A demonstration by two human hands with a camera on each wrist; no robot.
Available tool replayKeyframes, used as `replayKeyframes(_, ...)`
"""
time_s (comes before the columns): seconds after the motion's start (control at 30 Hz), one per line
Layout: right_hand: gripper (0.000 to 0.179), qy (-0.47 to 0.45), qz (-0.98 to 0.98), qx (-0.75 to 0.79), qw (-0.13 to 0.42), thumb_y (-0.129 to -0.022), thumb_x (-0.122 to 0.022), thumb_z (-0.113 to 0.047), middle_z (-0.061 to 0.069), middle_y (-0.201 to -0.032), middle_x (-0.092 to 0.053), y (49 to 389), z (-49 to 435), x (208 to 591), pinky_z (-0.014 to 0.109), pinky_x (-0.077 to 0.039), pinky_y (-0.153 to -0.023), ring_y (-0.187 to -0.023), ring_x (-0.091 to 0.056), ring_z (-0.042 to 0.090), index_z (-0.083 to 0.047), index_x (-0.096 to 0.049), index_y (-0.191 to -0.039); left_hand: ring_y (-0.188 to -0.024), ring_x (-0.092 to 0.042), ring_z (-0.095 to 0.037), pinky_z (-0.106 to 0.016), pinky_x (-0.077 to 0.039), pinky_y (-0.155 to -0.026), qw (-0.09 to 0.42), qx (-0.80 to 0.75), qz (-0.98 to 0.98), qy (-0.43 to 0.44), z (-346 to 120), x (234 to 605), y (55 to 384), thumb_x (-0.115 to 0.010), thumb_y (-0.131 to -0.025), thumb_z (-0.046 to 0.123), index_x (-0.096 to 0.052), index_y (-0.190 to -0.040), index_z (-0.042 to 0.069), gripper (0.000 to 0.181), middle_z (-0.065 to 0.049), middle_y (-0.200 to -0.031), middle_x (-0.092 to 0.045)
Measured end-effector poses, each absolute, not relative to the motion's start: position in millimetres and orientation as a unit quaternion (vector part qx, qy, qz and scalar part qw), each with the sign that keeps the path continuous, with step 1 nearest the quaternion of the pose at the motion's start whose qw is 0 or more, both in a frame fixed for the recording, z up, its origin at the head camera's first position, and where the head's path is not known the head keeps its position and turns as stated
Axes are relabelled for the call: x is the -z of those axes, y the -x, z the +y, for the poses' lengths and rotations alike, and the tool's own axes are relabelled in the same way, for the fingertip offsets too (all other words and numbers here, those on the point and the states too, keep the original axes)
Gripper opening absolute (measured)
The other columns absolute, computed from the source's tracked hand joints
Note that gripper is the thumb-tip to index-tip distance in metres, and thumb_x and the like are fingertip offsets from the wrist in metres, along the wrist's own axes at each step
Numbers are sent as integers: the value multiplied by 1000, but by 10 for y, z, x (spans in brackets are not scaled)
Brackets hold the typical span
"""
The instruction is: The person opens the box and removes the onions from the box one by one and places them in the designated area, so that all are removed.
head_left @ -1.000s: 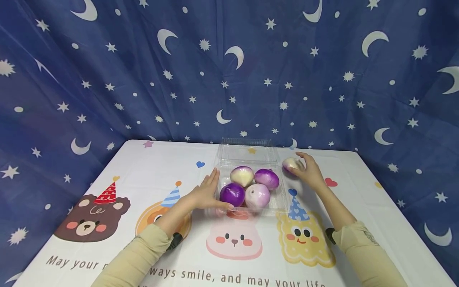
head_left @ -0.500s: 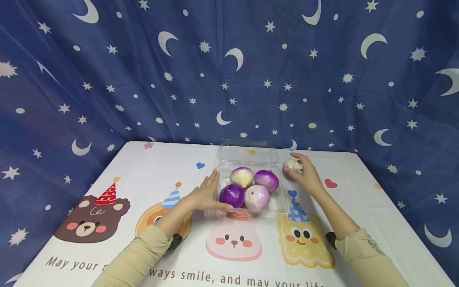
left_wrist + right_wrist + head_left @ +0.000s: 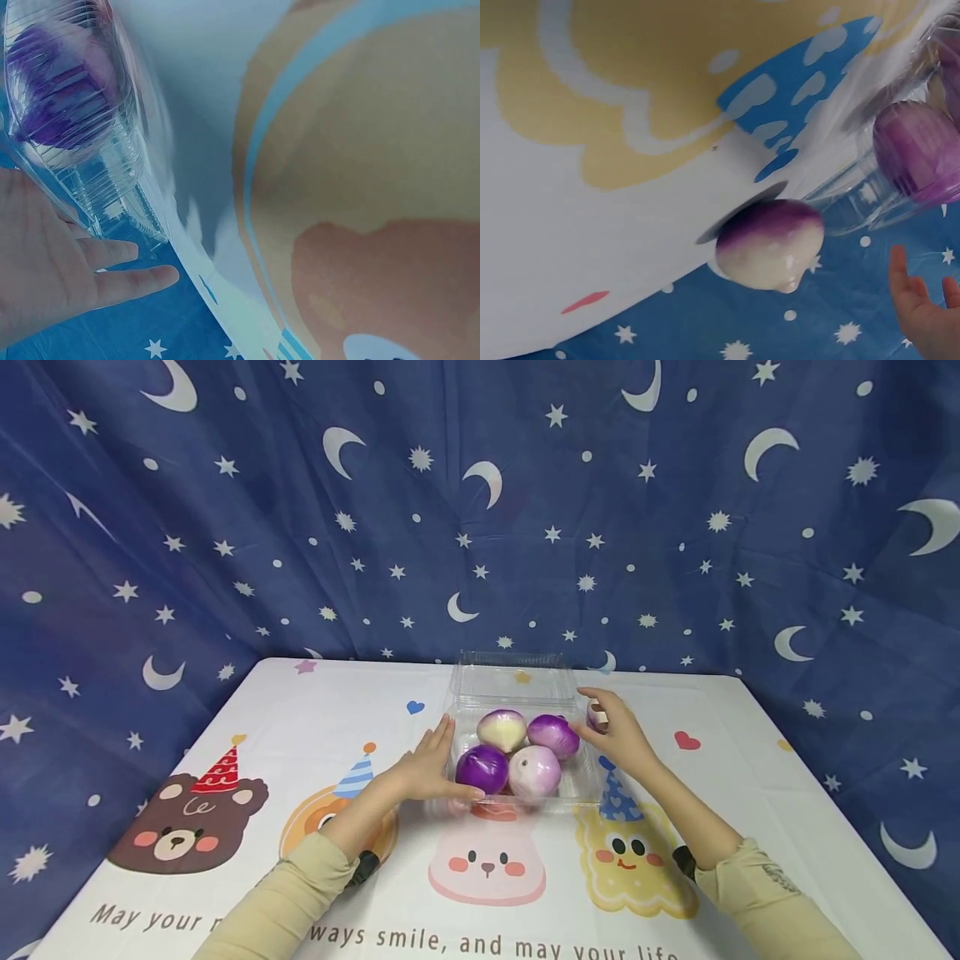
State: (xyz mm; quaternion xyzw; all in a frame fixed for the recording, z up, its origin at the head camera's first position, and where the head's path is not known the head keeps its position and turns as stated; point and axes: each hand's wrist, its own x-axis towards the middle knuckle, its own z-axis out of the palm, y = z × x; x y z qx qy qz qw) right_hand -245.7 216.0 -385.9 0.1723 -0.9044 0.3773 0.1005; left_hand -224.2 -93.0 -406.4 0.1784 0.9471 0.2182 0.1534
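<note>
A clear plastic clamshell box point(image 3: 582, 785) holds several onions, among them a dark purple onion point(image 3: 482, 769), a pale pink one point(image 3: 535, 772), a white-and-purple one point(image 3: 502, 730) and a purple one point(image 3: 553, 735) at the back right. My left hand point(image 3: 424, 772) rests against the box's left side, fingers straight, thumb at the front edge. My right hand point(image 3: 621, 739) holds nothing; its fingers are spread at the box's right edge, near the back right onion. Another white-and-purple onion point(image 3: 771, 244) lies on the table outside the box, mostly hidden behind my right hand in the head view.
The clear lid point(image 3: 514, 681) stands raised behind the box. A white cartoon-printed cloth point(image 3: 345, 693) covers the table. A blue curtain point(image 3: 420, 543) with moons and stars hangs right behind the table's back edge.
My right hand has let go of the loose onion and moved left toward the box's right edge. That onion stays on the table. The left hand keeps its place.
</note>
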Motion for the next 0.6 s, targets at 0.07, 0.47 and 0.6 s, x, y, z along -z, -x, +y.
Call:
replayKeyframes(0.07, 57, -176, -905, -376, 99, -85, -69, -10, 27, -133, -46, 2461, 2118, 3860, 52, -52, -87, -115, -51, 45, 3, -44, -134, -145, -2, -40, -71, -19, -106, 152, -220, 947, -178, -941, 4064, 2243, -67, -70, 69, 5, -151, 3, 126, -12, -158, 12)
replayKeyframes(0.47, 56, -201, -912, -348, 78, -83, -70, -11, 29, -127, -51, 2507, 2016, 3936, 53, -50, -89, -108, -54, 44, 4, -46, -131, -145, -3, -41, -69, -19, -107, 148, -223, 946, -182, -944, 4056, 2234, -67, -71, 67, 5, -151, 2, 125, -12, -159, 11)
replayKeyframes(0.6, 56, -197, -918, -337, 66, -82, -71, -9, 31, -122, -54, 2518, 2001, 3962, 53, -49, -90, -107, -56, 45, 6, -47, -130, -145, -2, -41, -69, -18, -107, 154, -224, 945, -183, -947, 4043, 2227, -67, -71, 67, 6, -150, 3, 126, -12, -158, 13)
